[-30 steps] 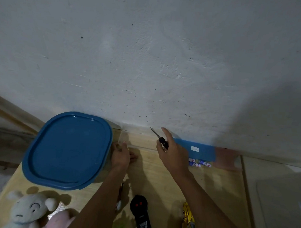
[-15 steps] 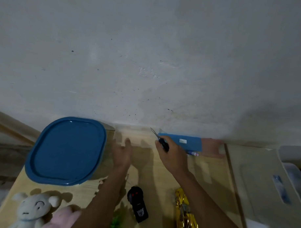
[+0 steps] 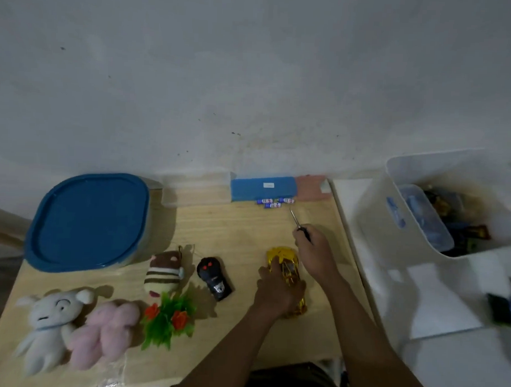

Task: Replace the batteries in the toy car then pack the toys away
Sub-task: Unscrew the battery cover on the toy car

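Note:
A shiny gold toy car (image 3: pixel 285 266) lies on the wooden table (image 3: pixel 241 230), right of centre. My left hand (image 3: pixel 275 291) is closed over its near half. My right hand (image 3: pixel 316 253) sits just right of the car's front and grips a small screwdriver (image 3: pixel 298 223) whose metal tip points up and away. Several small batteries (image 3: pixel 274 202) lie by the wall in front of a blue box (image 3: pixel 263 187). A black remote control (image 3: pixel 213 277) rests left of the car.
A container with a blue lid (image 3: pixel 88 222) stands at the far left. A striped plush (image 3: pixel 161 274), a white plush (image 3: pixel 45 322), a pink plush (image 3: pixel 107 330) and a plastic plant (image 3: pixel 167 320) lie near the front left. A white bin (image 3: pixel 401 213) of items stands to the right.
The view has tilted down. My left hand moved from near the blue-lidded container onto the gold car. My right hand came back toward me with the screwdriver, beside the car.

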A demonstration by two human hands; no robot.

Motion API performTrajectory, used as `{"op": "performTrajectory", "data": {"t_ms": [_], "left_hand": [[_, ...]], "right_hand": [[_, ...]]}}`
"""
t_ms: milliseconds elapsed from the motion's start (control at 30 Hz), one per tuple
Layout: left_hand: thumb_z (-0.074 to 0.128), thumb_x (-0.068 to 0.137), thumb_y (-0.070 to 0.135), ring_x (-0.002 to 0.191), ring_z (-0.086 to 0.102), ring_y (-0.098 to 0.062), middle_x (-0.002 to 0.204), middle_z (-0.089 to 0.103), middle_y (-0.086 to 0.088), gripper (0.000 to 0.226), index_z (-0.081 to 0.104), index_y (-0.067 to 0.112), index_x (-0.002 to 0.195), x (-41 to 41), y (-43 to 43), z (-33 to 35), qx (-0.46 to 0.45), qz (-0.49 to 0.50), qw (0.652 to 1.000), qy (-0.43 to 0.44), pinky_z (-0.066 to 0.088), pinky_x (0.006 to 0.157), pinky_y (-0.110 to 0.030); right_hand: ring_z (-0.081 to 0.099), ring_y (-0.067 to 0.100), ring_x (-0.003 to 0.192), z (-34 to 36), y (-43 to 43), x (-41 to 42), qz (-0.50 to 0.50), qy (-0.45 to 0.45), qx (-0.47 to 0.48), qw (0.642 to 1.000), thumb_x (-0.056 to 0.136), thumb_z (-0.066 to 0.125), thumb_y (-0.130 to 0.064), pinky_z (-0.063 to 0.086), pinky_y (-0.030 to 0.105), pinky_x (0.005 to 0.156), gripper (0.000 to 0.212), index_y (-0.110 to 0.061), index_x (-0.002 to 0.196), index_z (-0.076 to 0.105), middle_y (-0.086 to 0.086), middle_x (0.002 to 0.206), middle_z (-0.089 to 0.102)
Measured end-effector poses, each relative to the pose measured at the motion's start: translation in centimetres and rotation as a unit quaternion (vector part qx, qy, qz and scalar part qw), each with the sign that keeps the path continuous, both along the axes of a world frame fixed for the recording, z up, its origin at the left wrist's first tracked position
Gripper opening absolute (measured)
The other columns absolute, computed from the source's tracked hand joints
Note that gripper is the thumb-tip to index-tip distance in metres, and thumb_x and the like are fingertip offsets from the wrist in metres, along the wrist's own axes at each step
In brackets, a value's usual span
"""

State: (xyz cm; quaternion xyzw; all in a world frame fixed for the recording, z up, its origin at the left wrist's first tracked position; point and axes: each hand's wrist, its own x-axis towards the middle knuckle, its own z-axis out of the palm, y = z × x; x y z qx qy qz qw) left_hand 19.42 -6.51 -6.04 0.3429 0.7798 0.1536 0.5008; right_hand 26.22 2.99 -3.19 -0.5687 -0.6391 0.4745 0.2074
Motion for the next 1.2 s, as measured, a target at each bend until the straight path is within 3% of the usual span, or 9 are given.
{"op": "performTrajectory", "data": {"t_ms": [133,367,500,600,700,833,933,1067,1200], "left_hand": [[0.067,0.077,0.063,0.133,0.037,-0.038,0.151,0.018,-0.012,0.110,-0.002,0.027,0.155,2.1,0.3,-0.1,-0.009,-0.002,0.998,0.059,0.040,0.101,-0.044],[0.075,0.074,0.049,0.121,0.052,-0.039,0.140,0.029,-0.012,0.114,-0.003,0.025,0.154,1.4,0.8,-1.0,0.022,-0.007,0.998,0.060,0.048,0.092,-0.042],[0.081,0.071,0.039,0.115,0.056,-0.031,0.132,0.048,-0.014,0.100,0.016,0.018,0.144,-0.8,0.9,-0.3,0.076,0.065,0.995,-0.020,0.050,0.095,-0.039],[0.079,0.079,0.030,0.112,0.055,-0.024,0.131,0.052,-0.008,0.093,0.012,0.021,0.143,-3.5,1.3,1.4,0.094,0.128,0.979,-0.126,0.048,0.100,-0.039],[0.076,0.081,0.032,0.108,0.058,-0.023,0.125,0.053,-0.006,0.087,0.012,0.032,0.140,-6.0,2.1,3.3,0.093,0.173,0.963,-0.184,0.052,0.088,-0.038],[0.065,0.090,0.021,0.090,0.062,-0.024,0.105,0.060,-0.010,0.064,0.023,0.027,0.138,-8.1,2.8,6.1,0.127,0.229,0.919,-0.294,0.053,0.072,-0.040],[0.060,0.091,0.024,0.091,0.063,-0.027,0.115,0.061,-0.016,0.052,0.037,0.017,0.137,-9.2,2.9,8.0,0.156,0.272,0.866,-0.389,0.055,0.072,-0.040],[0.060,0.085,0.038,0.095,0.066,-0.029,0.112,0.069,-0.017,0.050,0.059,0.009,0.126,-10.1,2.8,9.6,0.190,0.297,0.816,-0.458,0.054,0.081,-0.040],[0.062,0.084,0.034,0.105,0.064,-0.033,0.121,0.065,-0.022,0.053,0.060,0.004,0.127,-11.2,2.8,9.6,0.227,0.310,0.778,-0.497,0.053,0.096,-0.047]], "right_hand": [[0.045,0.011,0.057,0.3,-0.4,1.2,-0.014,0.015,-0.013,1.000,0.094,0.049,-0.025,0.038,0.035,0.059,0.020,-0.016,0.076,0.055,-0.005,0.062,0.049],[0.043,0.006,0.048,1.1,0.3,1.9,-0.030,0.040,-0.034,0.998,0.094,0.048,-0.022,0.037,0.033,0.056,0.019,-0.015,0.079,0.056,-0.006,0.060,0.049],[0.045,0.012,0.057,1.3,0.7,1.9,-0.044,0.057,-0.036,0.997,0.094,0.048,-0.024,0.037,0.034,0.059,0.019,-0.015,0.080,0.058,-0.003,0.065,0.050],[0.042,0.013,0.060,1.4,1.0,1.7,-0.045,0.080,-0.043,0.995,0.094,0.048,-0.026,0.035,0.034,0.059,0.020,-0.015,0.079,0.056,-0.003,0.066,0.046],[0.039,0.015,0.059,1.7,1.3,0.9,-0.042,0.108,-0.061,0.991,0.092,0.050,-0.028,0.031,0.033,0.056,0.020,-0.016,0.077,0.056,-0.002,0.064,0.044],[0.037,0.009,0.054,3.1,1.4,-0.6,-0.025,0.161,-0.104,0.981,0.097,0.048,-0.026,0.030,0.023,0.048,0.022,-0.017,0.084,0.064,-0.004,0.063,0.044],[0.034,0.005,0.046,4.5,1.2,-1.8,0.000,0.206,-0.131,0.970,0.101,0.041,-0.024,0.027,0.018,0.042,0.029,-0.012,0.087,0.064,-0.002,0.061,0.040],[0.035,0.002,0.047,5.5,0.7,-3.1,0.050,0.224,-0.125,0.965,0.100,0.047,-0.026,0.028,0.017,0.043,0.026,-0.010,0.089,0.064,-0.005,0.059,0.042],[0.047,-0.001,0.052,6.6,0.8,-4.0,0.073,0.207,-0.068,0.973,0.094,0.060,-0.028,0.035,0.015,0.049,0.014,-0.019,0.086,0.066,-0.016,0.058,0.054]]}}
